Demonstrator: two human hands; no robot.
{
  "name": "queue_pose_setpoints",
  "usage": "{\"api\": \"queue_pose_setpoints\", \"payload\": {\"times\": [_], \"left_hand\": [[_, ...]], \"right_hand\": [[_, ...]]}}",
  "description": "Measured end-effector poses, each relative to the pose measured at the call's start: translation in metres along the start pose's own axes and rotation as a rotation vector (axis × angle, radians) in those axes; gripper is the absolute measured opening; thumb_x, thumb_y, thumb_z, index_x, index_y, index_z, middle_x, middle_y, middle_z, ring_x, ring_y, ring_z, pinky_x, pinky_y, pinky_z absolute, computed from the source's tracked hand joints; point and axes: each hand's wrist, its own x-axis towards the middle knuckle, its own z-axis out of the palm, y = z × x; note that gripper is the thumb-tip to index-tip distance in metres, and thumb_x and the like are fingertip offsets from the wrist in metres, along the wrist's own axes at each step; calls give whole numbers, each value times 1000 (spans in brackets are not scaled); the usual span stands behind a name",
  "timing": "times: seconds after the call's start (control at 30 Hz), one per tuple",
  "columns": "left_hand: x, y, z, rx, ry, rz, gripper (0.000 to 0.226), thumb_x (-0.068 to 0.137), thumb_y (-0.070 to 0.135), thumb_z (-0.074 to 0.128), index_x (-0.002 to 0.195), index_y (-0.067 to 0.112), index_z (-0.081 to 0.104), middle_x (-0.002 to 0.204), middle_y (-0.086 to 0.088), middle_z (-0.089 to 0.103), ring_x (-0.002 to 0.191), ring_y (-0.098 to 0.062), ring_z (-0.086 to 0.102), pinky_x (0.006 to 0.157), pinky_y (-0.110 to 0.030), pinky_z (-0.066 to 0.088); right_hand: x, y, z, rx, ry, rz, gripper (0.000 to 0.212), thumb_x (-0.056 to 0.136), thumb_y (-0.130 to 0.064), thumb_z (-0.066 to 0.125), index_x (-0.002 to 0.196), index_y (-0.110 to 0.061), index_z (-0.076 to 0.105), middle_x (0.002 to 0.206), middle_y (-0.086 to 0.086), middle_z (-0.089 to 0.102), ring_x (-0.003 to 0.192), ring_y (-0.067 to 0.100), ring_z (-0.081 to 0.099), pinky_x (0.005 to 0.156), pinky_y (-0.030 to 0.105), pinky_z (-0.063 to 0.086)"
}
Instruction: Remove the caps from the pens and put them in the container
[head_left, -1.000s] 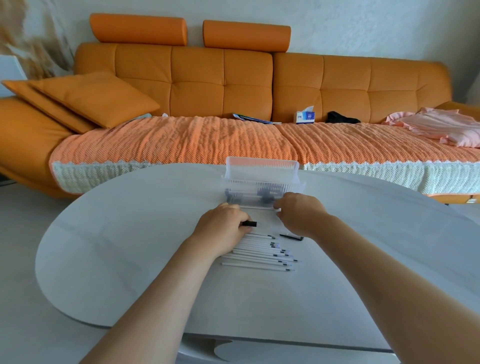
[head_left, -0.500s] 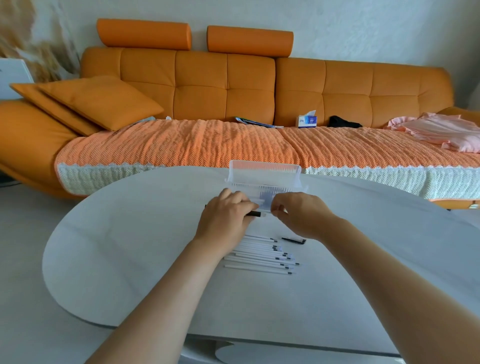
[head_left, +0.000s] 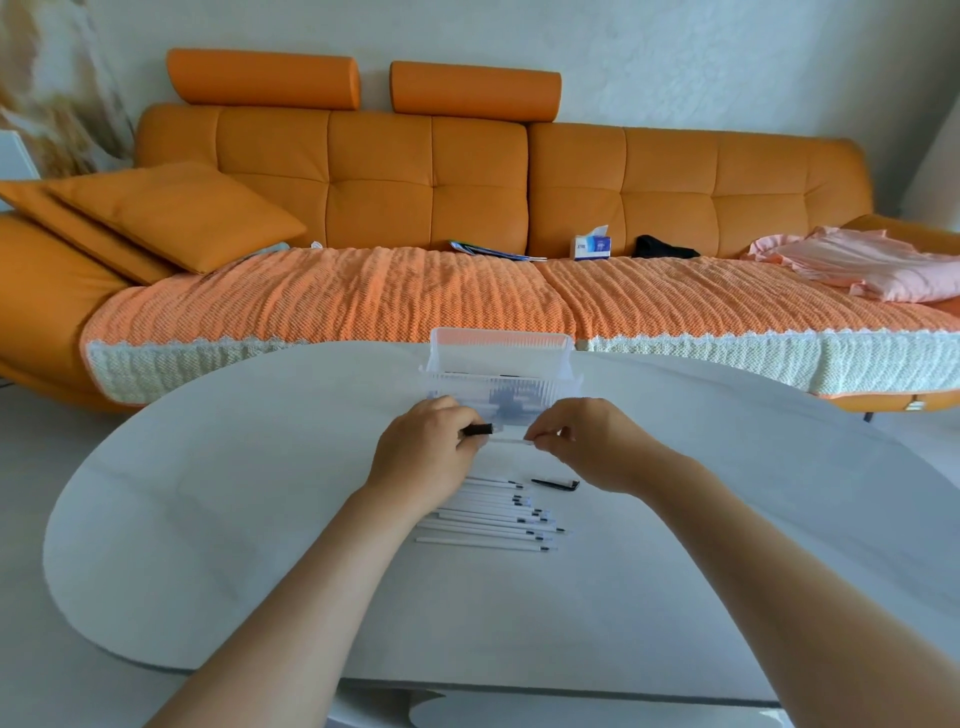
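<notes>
My left hand (head_left: 426, 457) pinches a black cap (head_left: 479, 429) in front of the clear plastic container (head_left: 501, 353). A thin white pen (head_left: 511, 440) is pinched at its end by my right hand (head_left: 587, 447). Cap and pen sit close together, just apart. The container stands open at the table's far edge, with dark caps showing through its front wall. Several white pens with black tips (head_left: 493, 519) lie in a row on the table below my hands, partly hidden by my left wrist. One loose black piece (head_left: 556, 484) lies to the right of the row.
The grey oval table (head_left: 260, 519) stretches wide on both sides of the pens. Behind it stands an orange sofa (head_left: 467, 182) with a knitted cover, cushions, a tissue box (head_left: 591, 245) and pink cloth (head_left: 872, 265).
Both hands rose from the pen row to just in front of the container. They have drawn apart, and the black cap now sits off the white pen.
</notes>
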Motion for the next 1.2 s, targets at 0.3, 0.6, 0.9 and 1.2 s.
{"api": "queue_pose_setpoints", "payload": {"times": [0.3, 0.6, 0.9, 1.2], "left_hand": [[1, 3, -3, 27, -29, -148, 27, 99, 46, 43, 93, 29, 62, 92, 10, 59, 89, -15, 58, 68, -30, 47], [0, 3, -6, -11, -83, -182, 19, 98, 40, 48, 113, 39, 60, 94, 13, 68, 90, -16, 62, 69, -28, 46], [-2, 3, -5, -3, -195, -94, 25, 96, 38, 54, 120, 42, 61, 120, 20, 62, 108, -10, 58, 82, -28, 47], [-2, 11, 3, 35, -192, -44, 17, 94, 40, 54, 110, 41, 61, 100, 17, 68, 95, -14, 62, 75, -30, 49]], "right_hand": [[-4, 24, -6, 49, 186, 101, 19, 98, -17, 55, 101, -24, 73, 89, -15, 60, 75, 1, 52, 60, 5, 32], [-3, 21, 1, 102, 125, 110, 21, 98, -18, 53, 95, -30, 70, 93, -9, 68, 74, 5, 62, 70, 28, 52], [-5, 16, -2, 48, 164, -4, 18, 91, -16, 65, 88, -33, 72, 87, -17, 61, 79, 4, 57, 68, 17, 47], [-3, 3, 19, 243, 89, -59, 38, 84, 0, 69, 112, -25, 72, 92, -15, 68, 78, -12, 60, 72, 0, 41]]}}
